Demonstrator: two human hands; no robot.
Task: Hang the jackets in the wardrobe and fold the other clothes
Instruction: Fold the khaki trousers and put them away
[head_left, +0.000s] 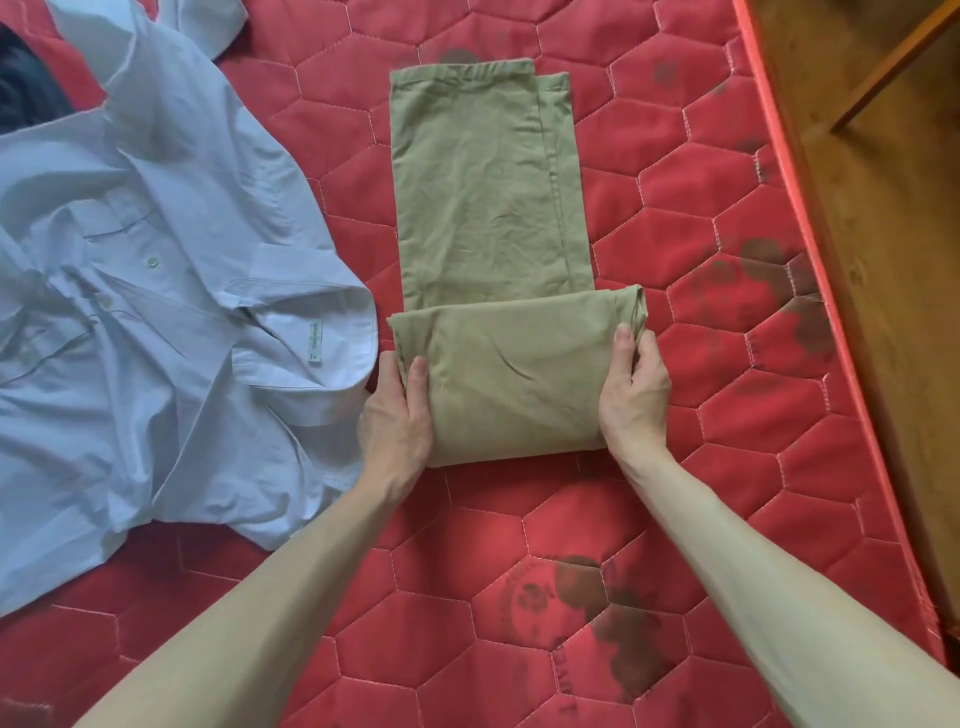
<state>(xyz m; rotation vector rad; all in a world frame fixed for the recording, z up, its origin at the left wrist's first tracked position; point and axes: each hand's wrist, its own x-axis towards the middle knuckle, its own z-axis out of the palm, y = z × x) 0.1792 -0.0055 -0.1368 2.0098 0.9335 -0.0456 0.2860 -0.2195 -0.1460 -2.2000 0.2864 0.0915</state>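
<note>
A red quilted mattress (727, 415) filled most of the view, stitched in pale thread into a pattern of hexagons. Dark blotchy stains marked it on the right side, at the far middle and near the front. Its right edge ran diagonally from far to near, finished with a brighter red piping. Beyond that edge lay a brown wooden floor (883, 234) with a visible grain. At the far right corner a slanted wooden furniture leg (893, 67) stood on the floor. Soft, even light fell over everything, with no hard shadows.
</note>
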